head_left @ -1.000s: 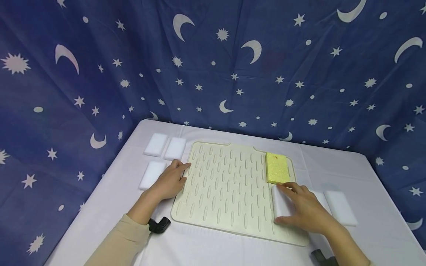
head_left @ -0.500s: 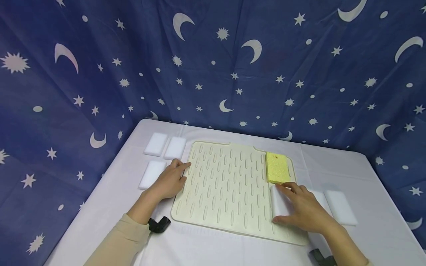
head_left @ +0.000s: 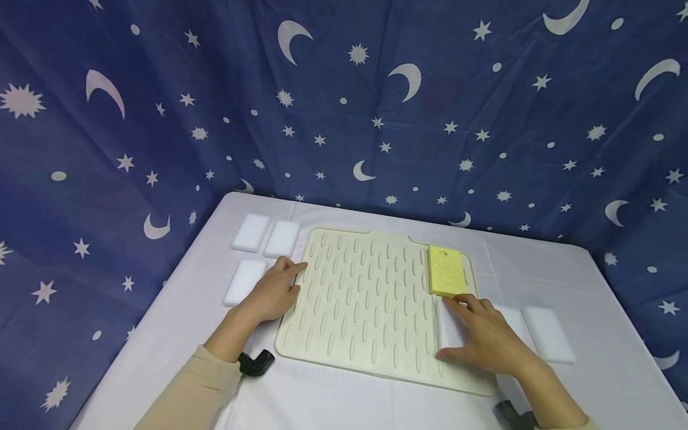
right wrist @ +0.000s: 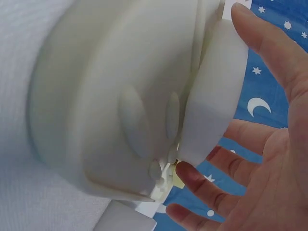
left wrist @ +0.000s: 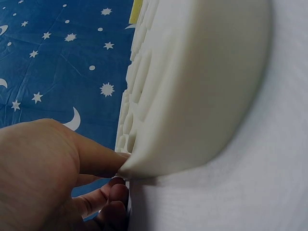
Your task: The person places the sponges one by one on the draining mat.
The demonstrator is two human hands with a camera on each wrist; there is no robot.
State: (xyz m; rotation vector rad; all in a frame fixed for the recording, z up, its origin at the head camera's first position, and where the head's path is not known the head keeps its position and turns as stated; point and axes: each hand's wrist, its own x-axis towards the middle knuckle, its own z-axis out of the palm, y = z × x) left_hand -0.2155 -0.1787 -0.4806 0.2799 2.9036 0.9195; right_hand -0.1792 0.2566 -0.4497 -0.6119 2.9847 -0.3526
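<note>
A cream drying mat [head_left: 365,310] with raised oval ridges lies flat on the table. On its right side, my right hand [head_left: 491,337] grips a white melamine sponge [head_left: 450,328] between thumb and fingers; part of the sponge is covered by the hand. The right wrist view shows the thumb at one end of this sponge [right wrist: 214,91] and fingertips at the other. Just beyond it on the mat sits a yellow sponge [head_left: 447,272]. My left hand [head_left: 274,291] holds the mat's left edge, index finger stretched onto it, the other fingers curled in the left wrist view.
Left of the mat lie three white sponges: two at the back [head_left: 250,233] [head_left: 282,239] and one [head_left: 244,282] beside my left hand. To the right is another white sponge [head_left: 549,334], with one more [head_left: 515,322] partly behind my right hand. A star-patterned curtain [head_left: 344,119] hangs behind.
My right hand and the white sponge in it have shifted slightly to the left on the mat. The left hand stays in place at the mat's edge.
</note>
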